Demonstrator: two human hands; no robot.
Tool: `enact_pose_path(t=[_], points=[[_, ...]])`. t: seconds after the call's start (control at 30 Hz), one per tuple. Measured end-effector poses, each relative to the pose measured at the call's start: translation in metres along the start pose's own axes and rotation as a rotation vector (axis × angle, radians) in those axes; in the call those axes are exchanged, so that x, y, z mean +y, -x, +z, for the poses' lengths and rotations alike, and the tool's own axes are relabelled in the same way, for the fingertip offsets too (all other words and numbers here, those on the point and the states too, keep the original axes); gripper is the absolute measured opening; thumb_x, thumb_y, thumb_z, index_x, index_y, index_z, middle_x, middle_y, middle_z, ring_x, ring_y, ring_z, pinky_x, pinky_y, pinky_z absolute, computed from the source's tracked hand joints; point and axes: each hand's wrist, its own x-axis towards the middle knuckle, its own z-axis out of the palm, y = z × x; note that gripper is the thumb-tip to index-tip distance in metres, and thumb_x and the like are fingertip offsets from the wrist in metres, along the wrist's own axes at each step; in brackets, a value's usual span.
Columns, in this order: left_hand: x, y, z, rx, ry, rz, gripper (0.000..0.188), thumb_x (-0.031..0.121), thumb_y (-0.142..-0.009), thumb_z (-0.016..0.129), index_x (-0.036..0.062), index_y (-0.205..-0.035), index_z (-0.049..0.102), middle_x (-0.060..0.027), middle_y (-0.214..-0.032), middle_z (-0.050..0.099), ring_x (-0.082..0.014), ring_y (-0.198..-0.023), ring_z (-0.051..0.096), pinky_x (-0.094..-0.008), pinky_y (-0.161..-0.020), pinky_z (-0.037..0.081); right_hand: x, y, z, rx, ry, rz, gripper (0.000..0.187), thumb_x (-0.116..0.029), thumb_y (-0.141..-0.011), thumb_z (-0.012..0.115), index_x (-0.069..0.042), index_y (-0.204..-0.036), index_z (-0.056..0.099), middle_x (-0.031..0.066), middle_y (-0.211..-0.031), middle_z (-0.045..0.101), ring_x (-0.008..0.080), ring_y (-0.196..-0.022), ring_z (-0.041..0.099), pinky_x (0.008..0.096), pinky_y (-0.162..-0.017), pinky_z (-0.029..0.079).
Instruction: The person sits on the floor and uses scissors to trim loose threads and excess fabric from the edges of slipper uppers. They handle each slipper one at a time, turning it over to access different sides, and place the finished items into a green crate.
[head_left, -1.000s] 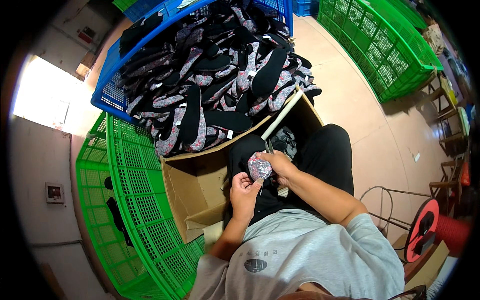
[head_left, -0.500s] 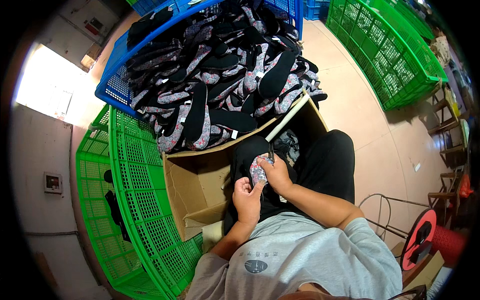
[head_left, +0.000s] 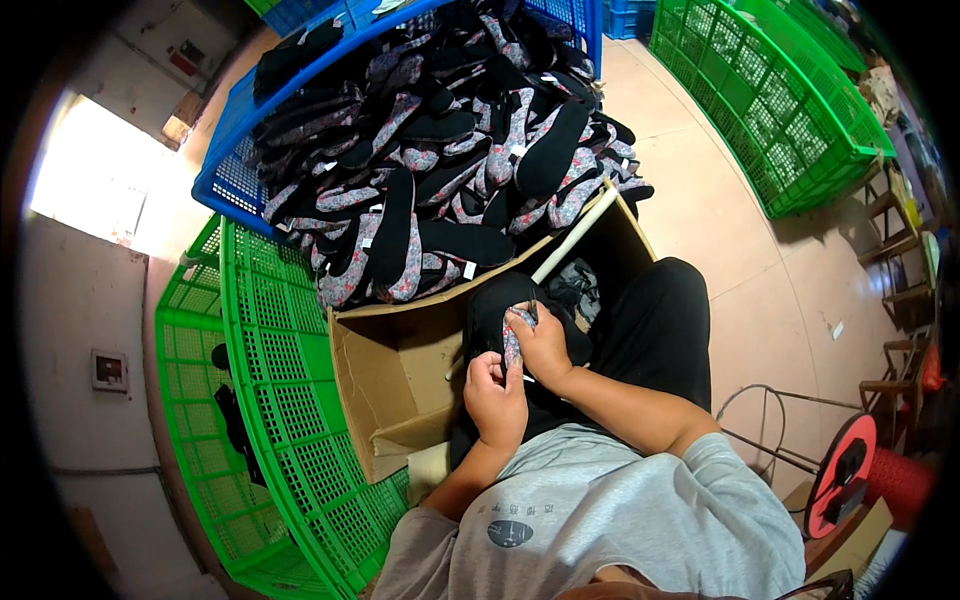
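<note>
Over my lap, a slipper (head_left: 512, 342) with floral grey-and-red fabric is held between my two hands. My left hand (head_left: 496, 402) is closed, its thumb and fingertips pinching the near end of the fabric. My right hand (head_left: 541, 348) wraps the far end, thumb pressed on the floral side. A thin dark thing (head_left: 532, 311) sticks up by the right fingers; its kind cannot be made out. Much of the slipper is hidden by my hands and blends into my black trousers. Ahead lies a big heap of similar slippers (head_left: 400, 228) with black soles and white tags.
A blue crate (head_left: 228, 172) backs the heap. An open cardboard box (head_left: 372, 370) stands by my left knee, with a pale bar (head_left: 578, 236) across it. Green crates (head_left: 285, 400) are close on my left; another green crate (head_left: 765, 110) stands far right. A red-faced reel (head_left: 838, 478) is at lower right.
The held slipper has turned so less of its floral face shows. My right hand has shifted slightly left and rolled over it; my left hand has moved slightly right. The heap looks unchanged.
</note>
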Motion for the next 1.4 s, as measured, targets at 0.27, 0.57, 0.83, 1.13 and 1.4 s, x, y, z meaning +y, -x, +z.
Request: enact_pose_path(t=[0.27,0.57,0.83,1.13,1.4], points=[[0.016,-0.001,-0.005,0.033,-0.333,0.302,0.022,0.001,-0.075,0.069,0.0021,-0.093,0.055,-0.011,-0.079,0.052,-0.0271,-0.07,0.052,-0.0394,-0.066,0.043,0.002,0.006,0.003,0.057,-0.015,-0.073,0.025,-0.022,-0.088,0.064,0.002,-0.094,0.062,0.0215,-0.085,0.067,0.035,-0.081,0.065,0.0396,-0.073,0.05],[0.002,-0.015,-0.03,0.043,-0.414,0.293,0.021,0.001,-0.074,0.065,0.0049,-0.092,0.055,-0.0111,-0.081,0.052,-0.0306,-0.075,0.054,-0.0424,-0.068,0.043,-0.042,0.007,-0.051,-0.551,-0.365,0.413,0.024,-0.021,-0.093,0.062,-0.005,-0.111,0.059,-0.0014,-0.079,0.058,0.003,-0.052,0.04,0.0211,-0.044,0.03],[-0.004,-0.036,-0.036,0.066,-0.476,0.444,0.02,-0.003,-0.068,0.062,0.0032,-0.085,0.052,-0.0133,-0.085,0.051,-0.0342,-0.081,0.052,-0.0443,-0.073,0.041,-0.039,-0.015,-0.09,-0.399,-0.365,0.189,0.029,-0.013,-0.089,0.068,0.0,-0.113,0.061,0.0081,-0.105,0.066,0.0119,-0.085,0.065,0.0213,-0.063,0.046],[0.006,-0.041,-0.034,0.01,-0.446,0.606,0.019,-0.005,-0.065,0.062,0.0049,-0.081,0.062,-0.0125,-0.088,0.054,-0.0333,-0.082,0.054,-0.0432,-0.073,0.045,0.009,0.001,-0.065,-0.37,0.023,0.039,0.027,-0.012,-0.078,0.077,-0.003,-0.095,0.057,0.0022,-0.086,0.059,0.0094,-0.081,0.054,0.0242,-0.074,0.045],[0.026,-0.031,-0.054,-0.166,-0.352,0.631,0.031,0.005,-0.071,0.073,0.0067,-0.102,0.071,-0.0154,-0.112,0.061,-0.0344,-0.097,0.059,-0.0414,-0.083,0.048,0.011,0.011,-0.051,-0.346,-0.13,0.054,0.023,-0.005,-0.079,0.075,-0.006,-0.09,0.054,-0.0027,-0.081,0.054,0.0057,-0.076,0.049,0.0215,-0.07,0.042]])
